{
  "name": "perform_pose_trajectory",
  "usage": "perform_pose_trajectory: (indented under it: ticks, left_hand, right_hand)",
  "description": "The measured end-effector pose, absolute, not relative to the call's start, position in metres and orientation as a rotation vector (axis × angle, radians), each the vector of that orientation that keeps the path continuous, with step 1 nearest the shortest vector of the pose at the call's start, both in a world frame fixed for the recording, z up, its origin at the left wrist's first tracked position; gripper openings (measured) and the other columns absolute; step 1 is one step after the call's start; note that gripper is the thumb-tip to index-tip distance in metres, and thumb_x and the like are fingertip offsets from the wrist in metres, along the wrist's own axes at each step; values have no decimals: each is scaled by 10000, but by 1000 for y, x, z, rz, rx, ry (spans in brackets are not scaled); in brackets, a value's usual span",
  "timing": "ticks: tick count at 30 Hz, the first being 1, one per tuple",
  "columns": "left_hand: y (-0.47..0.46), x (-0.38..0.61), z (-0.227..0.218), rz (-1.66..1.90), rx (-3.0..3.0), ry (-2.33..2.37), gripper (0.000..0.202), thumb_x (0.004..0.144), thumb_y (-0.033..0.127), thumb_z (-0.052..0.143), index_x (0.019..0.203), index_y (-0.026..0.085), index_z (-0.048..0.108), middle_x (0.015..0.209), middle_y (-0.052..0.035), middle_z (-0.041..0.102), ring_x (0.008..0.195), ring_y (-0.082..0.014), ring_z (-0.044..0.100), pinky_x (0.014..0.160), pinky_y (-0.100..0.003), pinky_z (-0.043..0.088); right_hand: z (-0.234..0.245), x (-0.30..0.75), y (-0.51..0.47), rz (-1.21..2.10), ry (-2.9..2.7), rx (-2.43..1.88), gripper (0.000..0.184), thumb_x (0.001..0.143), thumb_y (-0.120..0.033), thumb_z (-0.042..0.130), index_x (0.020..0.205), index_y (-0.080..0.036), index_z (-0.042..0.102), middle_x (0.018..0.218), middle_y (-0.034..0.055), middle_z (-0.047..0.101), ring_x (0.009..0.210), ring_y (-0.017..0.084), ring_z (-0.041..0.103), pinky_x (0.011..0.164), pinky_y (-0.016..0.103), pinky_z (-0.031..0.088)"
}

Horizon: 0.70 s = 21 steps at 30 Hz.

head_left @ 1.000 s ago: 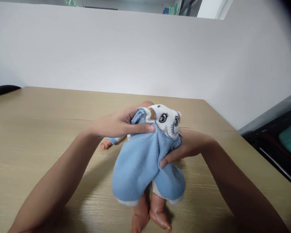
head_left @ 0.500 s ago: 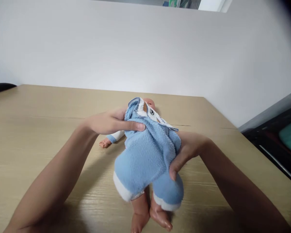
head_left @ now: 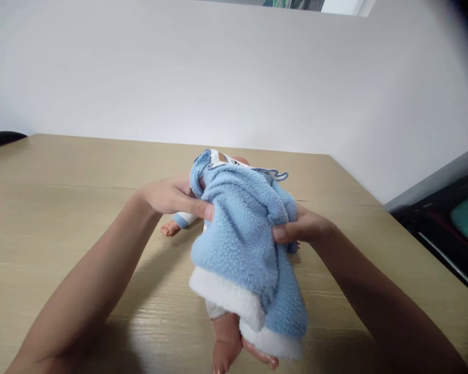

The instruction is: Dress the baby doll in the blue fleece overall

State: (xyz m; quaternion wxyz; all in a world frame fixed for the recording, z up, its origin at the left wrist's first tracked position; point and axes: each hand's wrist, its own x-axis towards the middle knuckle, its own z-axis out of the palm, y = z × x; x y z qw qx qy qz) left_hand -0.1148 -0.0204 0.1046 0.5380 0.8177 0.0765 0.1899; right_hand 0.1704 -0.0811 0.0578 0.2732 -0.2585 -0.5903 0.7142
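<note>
Garment (head_left: 237, 239), blue fleece with white hems (head_left: 226, 293), hangs between both hands, over a doll (head_left: 226, 332) lying on the table (head_left: 62, 223). Standing here, can't tell whether cloth touches the doll's body. Left hand (head_left: 175, 196) pinches the upper left, thumb in front, fingers mostly behind; right hand (head_left: 302, 226) pinches the right side likewise, fingers hidden. Good handling, I'd judge: match grip heights, ease hands apart to flatten the middle folds, lift hems clear of the doll's feet (head_left: 223, 358) so nothing snags. Thumbs in front seem right for soft, saggy cloth. Counts: garment one, hems two showing, doll one, feet two, doll hand (head_left: 170, 228) one plain at left, table one.
</note>
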Motion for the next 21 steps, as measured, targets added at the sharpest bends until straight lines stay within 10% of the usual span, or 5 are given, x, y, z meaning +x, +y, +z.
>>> perform_pose_trajectory:
  ticks: [8,15,21]
  left_hand:
    - [-29,-110,104,477,1854,315,338,876,515,872,786,221,732,681,-29,697,988,-296,774,934,-404,656]
    - [-19,-112,98,169,1758,53,297,749,418,969,777,207,761,632,-8,716,570,-193,691,556,-258,608]
    - [-35,-109,106,506,1833,352,513,727,639,954,710,192,704,518,23,577,786,-248,779,787,-343,674]
  right_hand:
    - [66,161,-76,2048,-1836,-312,687,588,-280,1075,1215,-178,815,1018,68,866,997,291,828,941,369,668]
    - [58,168,-77,1770,-1541,-673,742,772,-501,971,1405,-216,711,1402,129,782,1366,355,703,1171,512,568]
    - [62,166,-79,1862,-1593,-656,763,823,-552,933,1445,-201,665,1325,124,801,1284,337,744,1143,487,584]
